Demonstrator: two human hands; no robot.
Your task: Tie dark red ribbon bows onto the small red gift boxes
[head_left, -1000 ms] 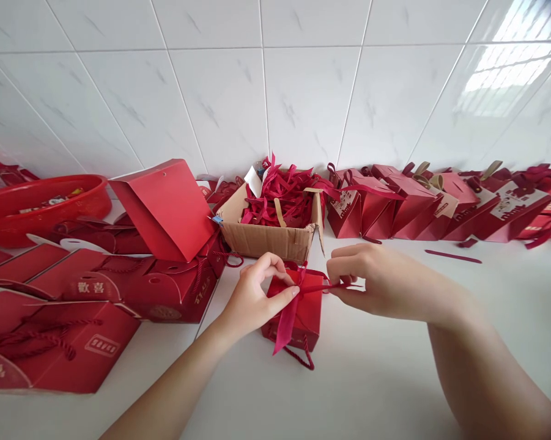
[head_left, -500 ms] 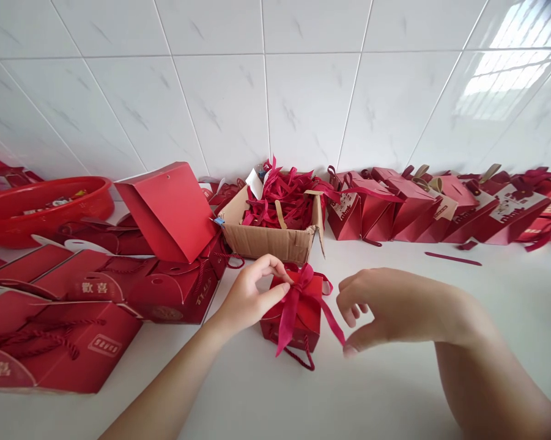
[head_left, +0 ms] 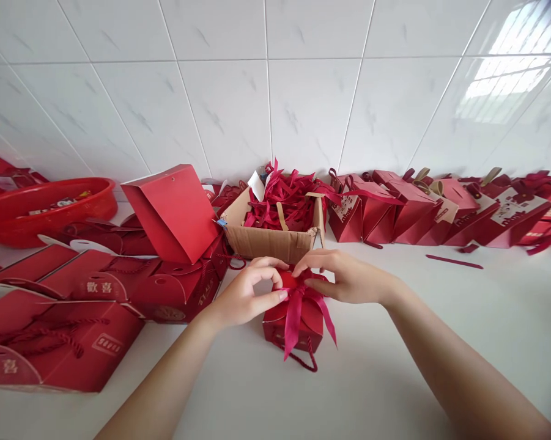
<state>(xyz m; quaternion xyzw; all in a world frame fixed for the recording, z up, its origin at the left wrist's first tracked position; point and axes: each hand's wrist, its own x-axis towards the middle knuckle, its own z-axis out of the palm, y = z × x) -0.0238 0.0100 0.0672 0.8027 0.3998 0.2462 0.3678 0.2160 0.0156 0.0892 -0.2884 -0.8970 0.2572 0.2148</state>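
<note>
A small red gift box (head_left: 275,321) stands on the white table in front of me, with a twisted dark-red cord handle hanging at its front. Tied over its top is a crimson ribbon (head_left: 294,318) in a bow, its two tails draping down the front. My left hand (head_left: 247,292) is at the left side of the bow, thumb and index finger closed on the ribbon. From the right, my right hand (head_left: 346,278) pinches the ribbon near the knot with thumb and forefinger. The fingers partly hide the bow's loops.
Behind the gift box sits a cardboard box (head_left: 270,240) full of ribbons. Larger red boxes (head_left: 174,290) crowd the left, beside a red plastic basin (head_left: 96,205). Along the tiled wall at right stands a row of red bags (head_left: 408,205), with a loose ribbon strip (head_left: 454,261) before them.
My right hand has moved left and in to the bow, letting go of the right ribbon tail, which now hangs down. My left hand stays at the bow's left side.
</note>
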